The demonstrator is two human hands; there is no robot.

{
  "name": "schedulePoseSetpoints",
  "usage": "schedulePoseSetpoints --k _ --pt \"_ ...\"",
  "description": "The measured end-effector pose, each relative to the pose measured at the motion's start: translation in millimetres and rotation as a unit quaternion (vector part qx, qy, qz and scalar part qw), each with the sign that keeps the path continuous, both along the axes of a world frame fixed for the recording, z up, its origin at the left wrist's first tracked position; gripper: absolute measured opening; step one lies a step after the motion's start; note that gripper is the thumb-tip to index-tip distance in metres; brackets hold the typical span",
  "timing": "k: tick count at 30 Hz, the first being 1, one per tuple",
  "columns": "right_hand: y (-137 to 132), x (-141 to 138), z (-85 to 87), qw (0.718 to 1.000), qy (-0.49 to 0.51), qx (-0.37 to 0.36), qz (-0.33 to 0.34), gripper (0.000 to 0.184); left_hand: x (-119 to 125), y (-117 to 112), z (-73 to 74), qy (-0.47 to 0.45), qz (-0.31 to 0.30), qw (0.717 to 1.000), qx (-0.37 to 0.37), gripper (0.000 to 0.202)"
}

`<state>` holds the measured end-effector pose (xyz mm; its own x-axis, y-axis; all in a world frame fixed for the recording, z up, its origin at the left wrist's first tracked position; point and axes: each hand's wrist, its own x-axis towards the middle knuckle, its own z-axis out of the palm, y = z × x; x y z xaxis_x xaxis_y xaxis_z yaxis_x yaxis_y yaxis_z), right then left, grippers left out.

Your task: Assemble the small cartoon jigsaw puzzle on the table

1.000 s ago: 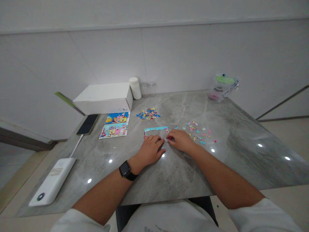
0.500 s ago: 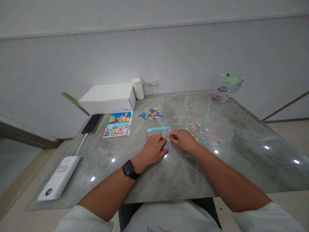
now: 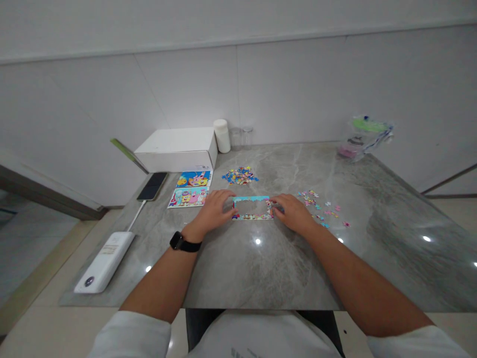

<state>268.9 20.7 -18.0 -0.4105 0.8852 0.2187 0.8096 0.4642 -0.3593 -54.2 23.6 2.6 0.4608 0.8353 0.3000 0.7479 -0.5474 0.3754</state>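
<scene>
A partly built puzzle frame [image 3: 252,215], a hollow rectangle with a blue top edge, lies flat on the grey marble table [image 3: 276,268]. My left hand [image 3: 212,210] curls round its left end, fingers above and thumb below. At the frame's right end my right hand [image 3: 295,212] closes on the edge in the same way. A black watch [image 3: 181,242] is on my left wrist. Loose pieces [image 3: 321,211] lie scattered just right of my right hand. A denser pile of pieces [image 3: 239,175] sits beyond the frame.
Two cartoon reference pictures [image 3: 191,189] lie left of the frame, with a white box [image 3: 179,149], a white bottle [image 3: 222,135] and small glass jars [image 3: 241,137] behind. A phone [image 3: 152,186] is cabled to a white power bank [image 3: 104,254] at the left edge. A plastic bag [image 3: 363,136] sits far right.
Both hands moved apart from the frame's lower edge to its two ends, which uncovers the frame. The camera view shifted left, so everything sits further right in the picture.
</scene>
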Motion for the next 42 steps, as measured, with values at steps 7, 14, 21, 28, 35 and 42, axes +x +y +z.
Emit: schedulePoseSetpoints --k 7,14,21,28,35,42 --pt "5.4 -0.5 -6.4 0.998 -0.023 0.01 0.049 0.039 -10.7 12.4 -15.0 0.027 -0.024 0.998 -0.059 0.064" --pt "4.9 -0.1 -6.8 0.998 -0.05 0.006 0.043 0.039 -8.1 7.4 -10.7 0.051 -0.032 0.997 -0.051 0.064" --pt "-1.9 0.0 -4.6 0.996 -0.05 0.01 0.077 0.034 -7.2 2.2 -9.1 0.071 -0.041 0.995 -0.055 0.063" --pt "-2.1 -1.4 -6.0 0.996 -0.036 0.02 0.076 0.032 -9.4 7.2 -15.0 0.052 -0.049 0.995 -0.065 0.063" --pt "-2.9 -3.2 -5.4 0.997 -0.008 0.032 0.066 0.03 -8.6 13.5 -14.0 0.011 -0.049 0.999 -0.011 0.049" --pt "-2.1 -5.2 2.6 0.993 0.082 0.08 0.008 0.028 -10.3 19.1 -20.2 -0.035 0.009 0.998 0.056 0.03"
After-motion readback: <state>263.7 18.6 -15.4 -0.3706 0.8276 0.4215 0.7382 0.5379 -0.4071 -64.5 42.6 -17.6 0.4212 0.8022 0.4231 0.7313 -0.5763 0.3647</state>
